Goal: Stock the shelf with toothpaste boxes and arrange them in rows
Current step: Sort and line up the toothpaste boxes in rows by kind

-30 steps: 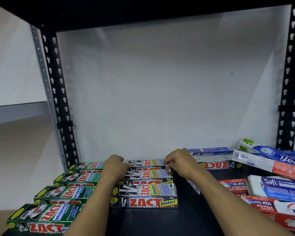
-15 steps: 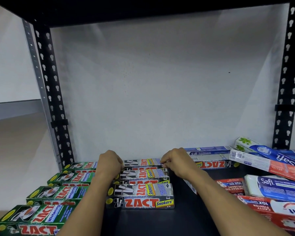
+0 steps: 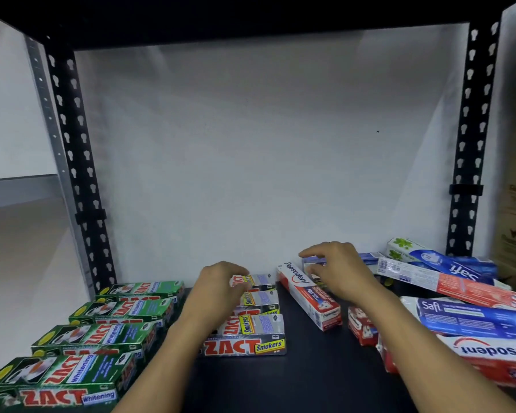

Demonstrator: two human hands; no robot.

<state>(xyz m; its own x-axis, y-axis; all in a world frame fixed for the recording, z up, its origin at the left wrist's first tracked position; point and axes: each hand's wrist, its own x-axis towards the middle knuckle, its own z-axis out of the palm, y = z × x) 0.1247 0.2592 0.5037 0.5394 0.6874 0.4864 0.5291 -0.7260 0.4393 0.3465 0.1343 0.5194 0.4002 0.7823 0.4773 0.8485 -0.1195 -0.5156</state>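
while the left hand [image 3: 218,289] hangs knuckles-up over the back of the row of grey zact smokers boxes [image 3: 245,347], its fingers are loosely bent with the tips at the rearmost box; blur hides whether they hold it or only touch it; that row runs front to back down the middle of the black shelf [image 3: 310,371], each box lying flat; just left of it lies a matching row of green zact whitening boxes [image 3: 102,338] (four can be counted); the right hand [image 3: 337,272] arches over the end of a pale blue box [image 3: 312,262] at the back, near the white wall [image 3: 251,144]; its index finger reaches forward and the others are half bent, but whether it grips the box cannot be told; a red-and-white pepsodent box [image 3: 307,296] lies flat at a slant between the smokers row and the right forearm; further right, blue safi boxes [image 3: 474,318] and more red-and-white boxes lie crossed over one another in a loose heap.
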